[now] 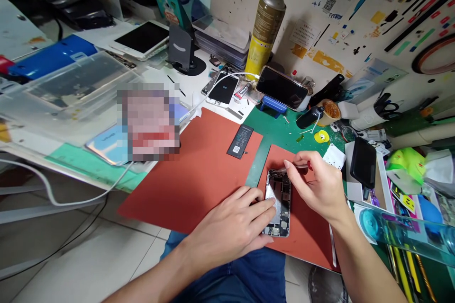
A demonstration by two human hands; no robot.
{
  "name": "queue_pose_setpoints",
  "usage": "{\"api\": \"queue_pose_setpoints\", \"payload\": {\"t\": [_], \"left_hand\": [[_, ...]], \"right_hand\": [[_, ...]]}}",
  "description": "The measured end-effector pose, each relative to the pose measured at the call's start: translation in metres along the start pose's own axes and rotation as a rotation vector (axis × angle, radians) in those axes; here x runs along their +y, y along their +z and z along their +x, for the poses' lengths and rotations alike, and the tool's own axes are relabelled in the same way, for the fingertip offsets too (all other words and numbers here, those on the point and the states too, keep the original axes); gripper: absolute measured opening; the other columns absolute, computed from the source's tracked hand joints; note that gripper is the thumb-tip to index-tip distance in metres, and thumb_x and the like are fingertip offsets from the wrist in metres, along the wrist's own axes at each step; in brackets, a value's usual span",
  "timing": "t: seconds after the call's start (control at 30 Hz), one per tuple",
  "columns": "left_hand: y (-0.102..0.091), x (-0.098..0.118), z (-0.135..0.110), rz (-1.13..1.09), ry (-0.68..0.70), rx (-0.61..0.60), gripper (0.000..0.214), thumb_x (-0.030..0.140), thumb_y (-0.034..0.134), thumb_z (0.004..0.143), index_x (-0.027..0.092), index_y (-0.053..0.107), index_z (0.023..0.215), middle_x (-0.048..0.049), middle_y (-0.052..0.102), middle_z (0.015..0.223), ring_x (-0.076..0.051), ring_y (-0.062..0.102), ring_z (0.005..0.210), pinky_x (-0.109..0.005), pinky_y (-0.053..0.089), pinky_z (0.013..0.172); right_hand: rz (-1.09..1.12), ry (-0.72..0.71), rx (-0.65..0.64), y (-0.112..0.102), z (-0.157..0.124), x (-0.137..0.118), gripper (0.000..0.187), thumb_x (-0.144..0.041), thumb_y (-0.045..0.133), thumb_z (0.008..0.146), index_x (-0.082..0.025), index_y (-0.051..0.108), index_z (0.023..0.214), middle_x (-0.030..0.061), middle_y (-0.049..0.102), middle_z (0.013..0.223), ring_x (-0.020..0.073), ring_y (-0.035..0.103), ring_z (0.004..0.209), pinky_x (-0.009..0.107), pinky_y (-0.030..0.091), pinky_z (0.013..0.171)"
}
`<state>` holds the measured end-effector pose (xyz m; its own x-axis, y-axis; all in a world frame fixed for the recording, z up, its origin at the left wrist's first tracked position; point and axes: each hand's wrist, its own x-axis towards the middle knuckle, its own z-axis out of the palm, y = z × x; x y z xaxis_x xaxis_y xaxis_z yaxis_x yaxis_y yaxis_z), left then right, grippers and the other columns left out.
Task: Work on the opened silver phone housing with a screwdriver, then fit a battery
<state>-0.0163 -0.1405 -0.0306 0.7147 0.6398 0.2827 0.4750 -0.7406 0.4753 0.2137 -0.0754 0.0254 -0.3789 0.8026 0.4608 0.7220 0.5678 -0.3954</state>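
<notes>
An opened phone body (279,202) lies on a red mat (199,175) near the desk's front edge, its inner parts showing. My left hand (231,225) lies flat with its fingers stretched out, pressing on the phone's left side. My right hand (318,184) is closed in a pinch around a thin screwdriver (292,168) with a red end, whose tip points at the phone's top end. A black phone battery (240,141) lies loose on the mat, further back.
A spray can (265,28) stands at the wall. A dark phone (282,87) rests on a blue stand, a white phone (223,89) on a cable beside it. Tape rolls, scissors and tools crowd the right side. A clear plastic box (67,90) sits left.
</notes>
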Motion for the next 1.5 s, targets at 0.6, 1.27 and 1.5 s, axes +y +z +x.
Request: {"api": "queue_pose_setpoints", "payload": {"t": [0.6,1.27,1.5], "left_hand": [[0.002,0.0,0.001,-0.008,0.0,0.007,0.041,0.042,0.082,0.096,0.017,0.067,0.125,-0.004,0.075,0.12,-0.027,0.059,0.112,-0.043,0.048,0.097],[0.011,-0.023,0.0,0.12,0.148,0.203,0.043,0.052,0.057,0.11,0.019,0.069,0.135,-0.0072,0.078,0.112,-0.024,0.065,0.106,-0.033,0.056,0.086],[0.018,-0.036,-0.007,0.22,0.221,0.182,0.051,0.056,0.061,0.107,0.023,0.067,0.145,-0.0044,0.08,0.128,-0.023,0.069,0.11,-0.029,0.06,0.086]], "right_hand": [[-0.09,-0.143,-0.049,0.002,0.001,-0.008,0.014,-0.017,0.068,0.104,-0.022,0.058,0.097,-0.0003,0.069,0.08,0.0149,0.065,0.068,0.028,0.049,0.065],[0.422,0.621,0.531,-0.052,-0.058,-0.01,0.046,-0.04,0.048,0.115,-0.031,0.037,0.158,-0.002,0.07,0.087,0.014,0.062,0.055,0.03,0.057,0.059],[-0.075,0.874,0.483,-0.063,-0.099,0.053,0.03,-0.029,0.048,0.097,-0.019,0.063,0.121,0.0166,0.078,0.125,0.0268,0.074,0.1,0.039,0.057,0.088]]}}
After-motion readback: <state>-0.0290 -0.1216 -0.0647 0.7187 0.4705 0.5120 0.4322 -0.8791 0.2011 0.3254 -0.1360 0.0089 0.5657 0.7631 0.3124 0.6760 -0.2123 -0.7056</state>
